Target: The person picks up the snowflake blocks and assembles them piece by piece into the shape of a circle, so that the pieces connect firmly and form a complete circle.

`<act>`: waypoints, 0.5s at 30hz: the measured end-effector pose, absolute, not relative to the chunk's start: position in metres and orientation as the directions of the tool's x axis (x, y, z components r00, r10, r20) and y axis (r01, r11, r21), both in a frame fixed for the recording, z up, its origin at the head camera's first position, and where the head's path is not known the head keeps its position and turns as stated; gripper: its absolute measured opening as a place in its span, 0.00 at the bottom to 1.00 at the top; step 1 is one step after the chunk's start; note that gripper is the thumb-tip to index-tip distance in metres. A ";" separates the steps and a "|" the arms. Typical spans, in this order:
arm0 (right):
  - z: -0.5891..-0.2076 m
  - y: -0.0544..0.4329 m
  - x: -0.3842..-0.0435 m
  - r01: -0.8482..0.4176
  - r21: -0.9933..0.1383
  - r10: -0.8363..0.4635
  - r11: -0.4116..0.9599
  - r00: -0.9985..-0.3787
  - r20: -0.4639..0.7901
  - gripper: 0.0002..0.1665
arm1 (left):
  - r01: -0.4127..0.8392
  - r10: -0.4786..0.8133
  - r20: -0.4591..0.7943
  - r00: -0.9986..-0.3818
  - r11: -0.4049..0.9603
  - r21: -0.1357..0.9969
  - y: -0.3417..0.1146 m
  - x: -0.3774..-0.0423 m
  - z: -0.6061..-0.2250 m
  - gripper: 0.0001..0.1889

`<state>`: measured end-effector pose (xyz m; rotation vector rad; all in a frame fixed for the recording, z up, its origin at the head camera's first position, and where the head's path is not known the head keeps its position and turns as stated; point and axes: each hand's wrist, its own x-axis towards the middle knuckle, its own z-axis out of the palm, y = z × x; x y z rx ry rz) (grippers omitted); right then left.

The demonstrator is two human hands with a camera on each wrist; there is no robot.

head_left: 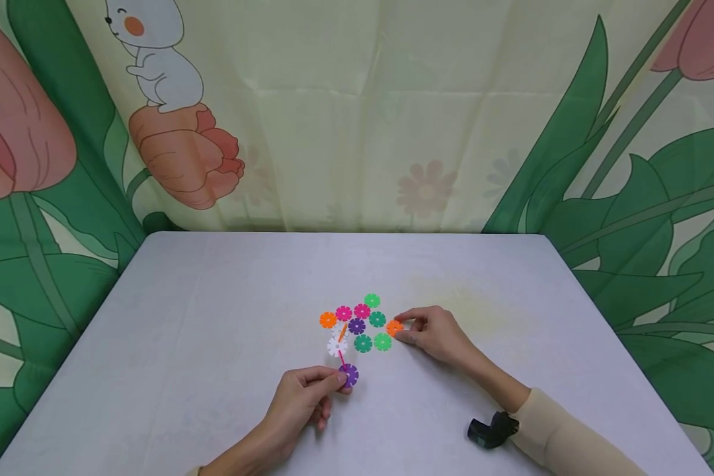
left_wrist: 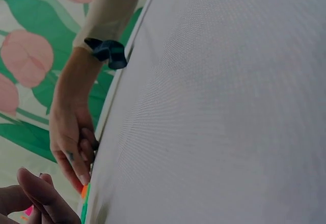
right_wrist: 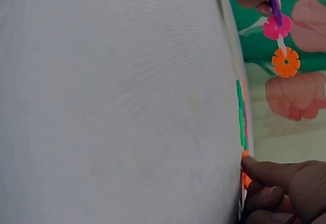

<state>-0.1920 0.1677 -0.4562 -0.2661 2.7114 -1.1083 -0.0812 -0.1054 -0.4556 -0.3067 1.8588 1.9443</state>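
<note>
In the head view my left hand pinches a purple notched plastic disc between thumb and fingers. Linked to it in a chain are a pink disc, a white disc and an orange disc, held up off the table in the right wrist view. My right hand grips another orange disc by its edges, thumb on the near side, low at the table surface. Beside it lie loose discs, among them a light green disc and a teal disc.
More loose discs lie close together: pink, dark purple, orange and light green. The white-covered table reaches back to a printed curtain. A black strap mount sits at my right wrist.
</note>
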 end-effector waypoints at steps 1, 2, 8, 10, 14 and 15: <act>-0.456 0.168 -0.192 -0.086 -0.710 -0.236 0.699 -0.965 -0.116 0.18 | -0.448 0.155 -0.441 -0.884 -0.008 0.894 -0.106 -0.081 -0.456 0.17; -0.456 0.168 -0.192 -0.080 -0.716 -0.229 0.694 -0.967 -0.114 0.18 | -0.447 0.156 -0.441 -0.884 -0.006 0.894 -0.106 -0.081 -0.456 0.17; -0.455 0.169 -0.191 -0.042 -0.734 -0.191 0.678 -0.974 -0.121 0.16 | -0.445 0.159 -0.439 -0.885 -0.004 0.896 -0.108 -0.082 -0.457 0.17; -0.454 0.170 -0.191 -0.023 -0.733 -0.182 0.680 -0.974 -0.138 0.15 | -0.441 0.160 -0.434 -0.886 -0.008 0.897 -0.109 -0.083 -0.457 0.17; -0.452 0.172 -0.190 -0.010 -0.725 -0.181 0.688 -0.971 -0.158 0.13 | -0.437 0.163 -0.430 -0.888 -0.012 0.899 -0.110 -0.083 -0.457 0.17; -0.451 0.173 -0.190 -0.011 -0.721 -0.183 0.693 -0.970 -0.161 0.13 | -0.437 0.163 -0.429 -0.889 -0.012 0.900 -0.110 -0.082 -0.457 0.17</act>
